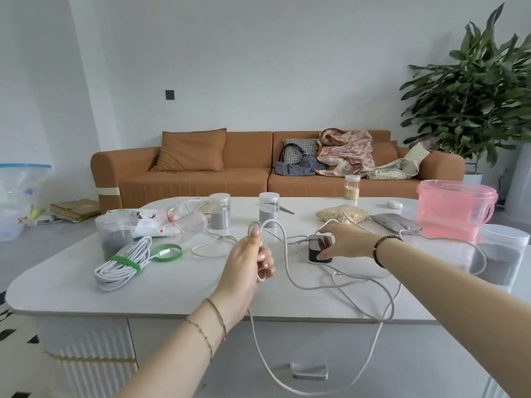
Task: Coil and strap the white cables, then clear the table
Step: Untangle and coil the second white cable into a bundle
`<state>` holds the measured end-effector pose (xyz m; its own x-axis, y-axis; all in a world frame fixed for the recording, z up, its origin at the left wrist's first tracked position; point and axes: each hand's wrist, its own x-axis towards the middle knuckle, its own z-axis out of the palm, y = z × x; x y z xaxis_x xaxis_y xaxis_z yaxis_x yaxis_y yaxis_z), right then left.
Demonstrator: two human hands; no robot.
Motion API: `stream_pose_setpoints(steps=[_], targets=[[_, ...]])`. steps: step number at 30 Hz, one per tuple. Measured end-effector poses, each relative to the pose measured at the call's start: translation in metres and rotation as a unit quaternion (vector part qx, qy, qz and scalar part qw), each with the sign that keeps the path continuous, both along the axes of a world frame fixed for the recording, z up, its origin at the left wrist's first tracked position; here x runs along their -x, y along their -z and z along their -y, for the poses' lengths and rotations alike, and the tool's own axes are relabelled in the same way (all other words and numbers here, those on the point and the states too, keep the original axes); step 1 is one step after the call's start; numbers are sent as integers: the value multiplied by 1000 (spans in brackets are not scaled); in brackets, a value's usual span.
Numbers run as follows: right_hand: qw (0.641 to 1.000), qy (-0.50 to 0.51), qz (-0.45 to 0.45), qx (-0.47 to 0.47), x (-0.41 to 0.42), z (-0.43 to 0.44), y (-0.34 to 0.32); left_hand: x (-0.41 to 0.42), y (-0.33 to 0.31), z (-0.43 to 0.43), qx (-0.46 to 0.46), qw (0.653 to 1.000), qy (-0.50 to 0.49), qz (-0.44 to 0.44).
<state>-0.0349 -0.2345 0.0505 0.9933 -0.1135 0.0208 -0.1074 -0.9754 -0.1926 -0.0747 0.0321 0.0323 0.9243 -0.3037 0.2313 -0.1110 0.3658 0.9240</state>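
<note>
My left hand (250, 261) grips a loose white cable (339, 285) above the middle of the white table (71, 288); a small loop stands above my thumb. The cable sprawls in wide loops across the table and hangs over the front edge. My right hand (343, 242) holds a dark square charger block (316, 249) on the table, where this cable ends. At the left lies a coiled white cable (123, 264) bound with a green strap. A loose green strap ring (166, 252) lies beside it.
Jars of grey sand (219, 211) (268, 209) stand behind, a bigger one (501, 254) at the right. A pink bucket (454, 208), a grain bag (343, 214), a grey pouch (398, 222) and a clear plastic bag (149, 221) also crowd the table. A sofa (201, 176) stands beyond.
</note>
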Motion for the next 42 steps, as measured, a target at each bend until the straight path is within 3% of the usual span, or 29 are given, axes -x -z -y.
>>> stream_pose_setpoints(steps=[10,13,16,20,31,34,39,42], targets=[[993,4,-94,69,-10,-1,-33,-38,30,30,-108,993,22,-30],[996,-16,-91,13,-4,-6,-71,-52,28,36,-98,993,50,-30],[997,-14,-26,-67,-21,-18,-86,-62,25,43,-69,997,29,-37],[996,41,59,-56,-59,-38,-70,-70,28,44,-44,999,7,-15],[992,122,7,4,-127,-28,-1,-81,38,45,-66,997,-24,24],[991,127,40,5,-126,-31,0,-79,40,45,-76,997,-12,21],[979,86,138,-123,-85,-47,-32,-71,33,45,-126,991,-21,45],[934,75,180,-300,-38,-66,-54,-58,25,43,-112,993,-26,35]])
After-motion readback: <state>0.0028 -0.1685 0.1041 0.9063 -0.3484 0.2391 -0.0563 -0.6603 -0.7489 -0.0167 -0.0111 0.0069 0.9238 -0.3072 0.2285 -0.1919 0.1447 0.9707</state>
